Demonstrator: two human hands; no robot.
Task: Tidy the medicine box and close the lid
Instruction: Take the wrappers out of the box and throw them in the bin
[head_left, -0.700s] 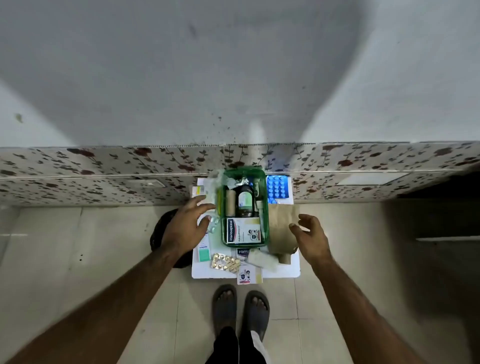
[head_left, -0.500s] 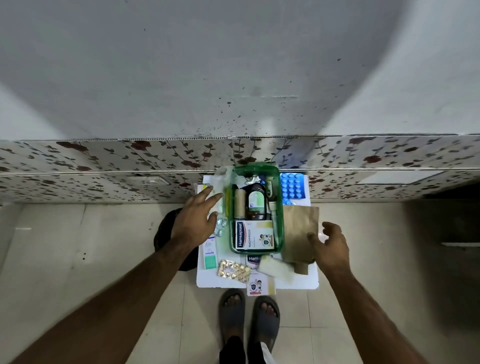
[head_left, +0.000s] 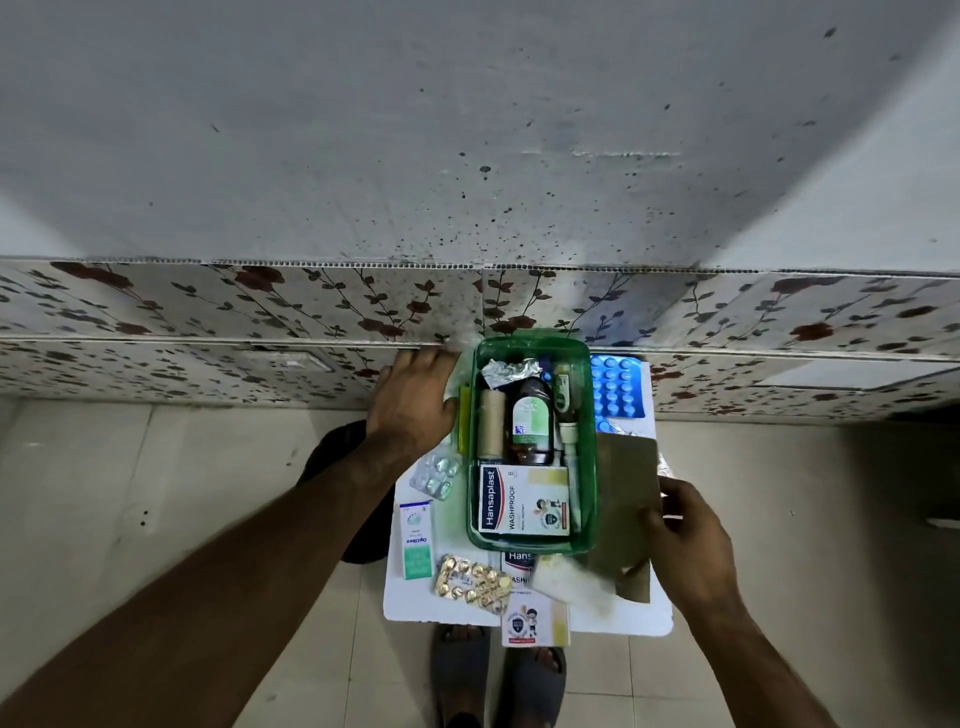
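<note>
Two hands at work over a white board (head_left: 644, 618) on the floor: my left hand (head_left: 413, 402) lies spread flat beside the far left corner of the green medicine box (head_left: 584, 467), fingers loose and holding nothing. My right hand (head_left: 685, 535) pinches the edge of a brown paper packet (head_left: 626, 499) lying against the box's right wall. Inside sit a Hansaplast carton (head_left: 524, 501), a brown bottle (head_left: 531, 426) and a bandage roll (head_left: 492, 431). Blue pills (head_left: 618, 387) and gold tablets (head_left: 472, 579) lie outside.
</note>
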